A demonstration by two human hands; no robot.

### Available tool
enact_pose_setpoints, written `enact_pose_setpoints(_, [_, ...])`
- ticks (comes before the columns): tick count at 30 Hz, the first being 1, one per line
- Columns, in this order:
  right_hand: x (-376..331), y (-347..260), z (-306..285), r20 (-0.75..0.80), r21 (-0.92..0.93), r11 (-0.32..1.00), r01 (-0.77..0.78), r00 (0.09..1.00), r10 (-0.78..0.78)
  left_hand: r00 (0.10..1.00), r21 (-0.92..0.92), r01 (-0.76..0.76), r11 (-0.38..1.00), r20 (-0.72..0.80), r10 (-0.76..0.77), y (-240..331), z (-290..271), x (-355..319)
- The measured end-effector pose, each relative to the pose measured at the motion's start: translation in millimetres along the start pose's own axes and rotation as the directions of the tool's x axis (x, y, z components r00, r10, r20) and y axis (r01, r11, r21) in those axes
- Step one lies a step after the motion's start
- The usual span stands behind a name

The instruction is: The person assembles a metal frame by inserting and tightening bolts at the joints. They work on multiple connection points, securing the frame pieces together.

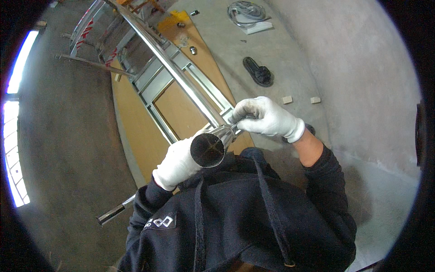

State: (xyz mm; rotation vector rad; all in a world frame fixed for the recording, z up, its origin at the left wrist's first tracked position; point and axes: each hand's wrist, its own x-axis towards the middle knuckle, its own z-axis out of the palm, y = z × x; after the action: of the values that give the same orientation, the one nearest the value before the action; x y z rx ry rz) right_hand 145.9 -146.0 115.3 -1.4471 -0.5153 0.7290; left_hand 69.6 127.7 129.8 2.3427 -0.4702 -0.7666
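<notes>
A long shiny metal tube (170, 68) runs from the far left toward me. At its near end is a wider metal sleeve (221, 135), its dark round mouth facing me with a cross shape inside. My left hand (179, 162), in a white knit glove, is wrapped around this sleeve from the left, its fingers mostly hidden behind it. From the right, my gloved right hand (267, 117) has thumb and forefinger pinched against a small metal piece at the sleeve's side. What exactly sits between those fingertips is too small to make out.
Below the tube a metal frame (156, 97) lies on a brown board (131, 131). Several small metal fittings (193, 50) rest on the board. To the right are a black slipper (258, 72), small pale blocks (287, 99) and a coiled clear hose (247, 12), near the wall (362, 68).
</notes>
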Motion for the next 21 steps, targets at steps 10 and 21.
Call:
enact_pose_setpoints(10, [-4.2,-3.0,16.0,0.048,-0.478,0.823,0.309,0.944,-0.327,0.963,0.130,-0.154,0.979,-0.200,0.179,13.2,4.4,-4.9])
enact_pose_setpoints(21, [-2.6,12.4,11.6,-0.032,0.026,0.991,-0.129,0.991,0.130,0.921,0.179,-0.134,0.975,-0.340,0.189,0.0,38.7,4.7])
